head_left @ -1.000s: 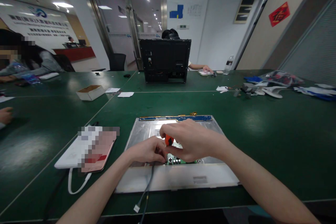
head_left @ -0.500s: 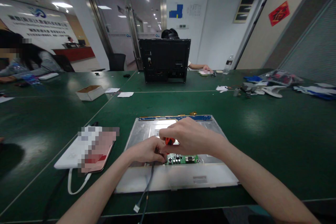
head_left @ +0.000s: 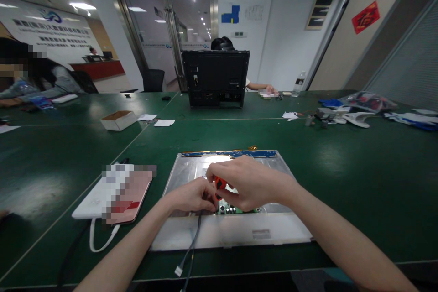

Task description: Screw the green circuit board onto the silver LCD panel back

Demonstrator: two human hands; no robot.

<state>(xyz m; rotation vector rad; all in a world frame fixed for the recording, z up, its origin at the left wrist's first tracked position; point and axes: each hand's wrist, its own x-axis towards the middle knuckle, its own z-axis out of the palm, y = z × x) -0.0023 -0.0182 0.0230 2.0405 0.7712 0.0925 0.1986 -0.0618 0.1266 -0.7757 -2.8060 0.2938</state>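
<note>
My right hand (head_left: 253,181) is closed around the orange and black handle of a screwdriver (head_left: 220,183), held upright over the panel. Its tip is hidden behind my fingers. Close beside it, my left hand (head_left: 194,195) is pinched at the left end of a green circuit board (head_left: 234,210); what sits between those fingertips cannot be made out. The board lies on the back of a flat silver display panel (head_left: 229,232), which has a blue strip board (head_left: 195,154) along its far edge. A dark cable (head_left: 195,237) with a white plug hangs over the near edge.
Left of the panel lie a white device (head_left: 92,198) and a pink phone (head_left: 137,196) with a white cable. Farther back are an open box (head_left: 118,121), paper slips and a black monitor housing (head_left: 215,77). Gloves (head_left: 357,118) and a bottle (head_left: 299,83) lie or stand right. Other people sit around.
My right hand has turned slightly around the screwdriver, its fingers shifted so more of the orange handle shows and less of the board. My left hand stays in place.
</note>
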